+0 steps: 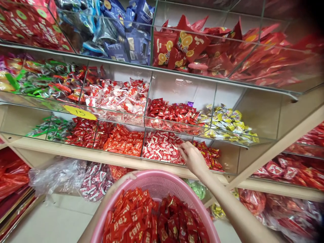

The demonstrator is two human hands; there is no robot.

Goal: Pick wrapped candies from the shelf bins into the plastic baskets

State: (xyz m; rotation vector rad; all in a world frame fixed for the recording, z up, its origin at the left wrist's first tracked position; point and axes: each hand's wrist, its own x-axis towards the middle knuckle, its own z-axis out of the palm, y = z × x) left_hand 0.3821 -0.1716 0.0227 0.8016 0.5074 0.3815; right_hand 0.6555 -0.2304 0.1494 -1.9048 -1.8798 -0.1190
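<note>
a shop, with wrapped candies (124,140) filling divided shelves (76,153).

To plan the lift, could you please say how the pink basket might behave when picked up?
The basket looks like perforated plastic, so it may flex slightly. Its many candies probably add weight and, being loose, could slide if it tips.

At 6 o'clock, the basket (181,189) is pink, its orange-red sweets (126,216) printed gold, its dark red sweets (181,222) gold-marked. At 1 o'clock, red packs (188,44) bear orange slices; at 11, packs (139,44) are blue. At 9, the tag (79,112) is yellow, numbered in black. At 3, yellow-and-white sweets (231,123).
</note>
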